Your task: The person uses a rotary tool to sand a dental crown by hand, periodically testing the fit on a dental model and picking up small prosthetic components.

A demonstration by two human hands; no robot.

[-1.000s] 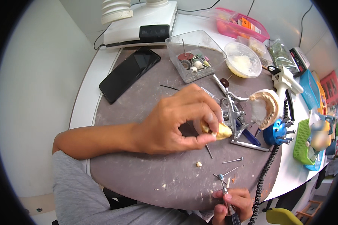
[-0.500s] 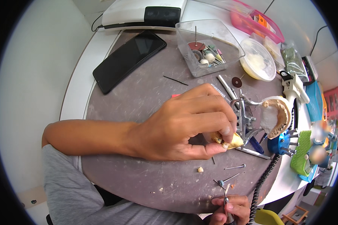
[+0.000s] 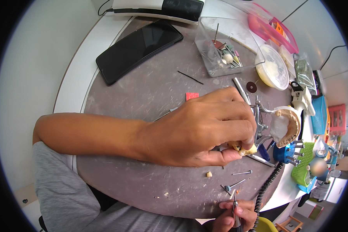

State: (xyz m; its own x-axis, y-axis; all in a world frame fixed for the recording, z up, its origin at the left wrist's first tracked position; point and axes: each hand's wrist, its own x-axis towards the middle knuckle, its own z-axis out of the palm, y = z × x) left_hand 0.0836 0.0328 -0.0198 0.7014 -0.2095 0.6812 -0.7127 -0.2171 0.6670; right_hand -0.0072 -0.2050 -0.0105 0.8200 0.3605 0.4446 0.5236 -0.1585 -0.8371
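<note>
My left hand (image 3: 205, 129) is closed, thumb against fingers, around a small yellow dental cast (image 3: 251, 150). Part of the cast is hidden by the fingers. Just beyond it stands a metal articulator (image 3: 262, 127) carrying a pale dental cast with a row of teeth (image 3: 294, 129). Low in the picture, my right hand (image 3: 249, 212) grips a slim rotary handpiece (image 3: 236, 218), its thin tip pointing up toward the table. Between the two hands lie a loose tooth-like crown (image 3: 209, 174), a metal bur (image 3: 242, 172) and a blue-headed bur (image 3: 228, 188).
A black phone (image 3: 139, 50) lies at the far left. Behind are a clear box (image 3: 216, 71) of burs and discs and a round lidded tub (image 3: 272, 67). A blue bur stand (image 3: 284, 154), green basket (image 3: 303, 164) and coiled cord (image 3: 263, 191) are at the right.
The whole view has shifted slightly. A red square and a thin tool by my left wrist now show more. Both hands keep their holds, and the right tip sits clear of the blue-headed bur.
</note>
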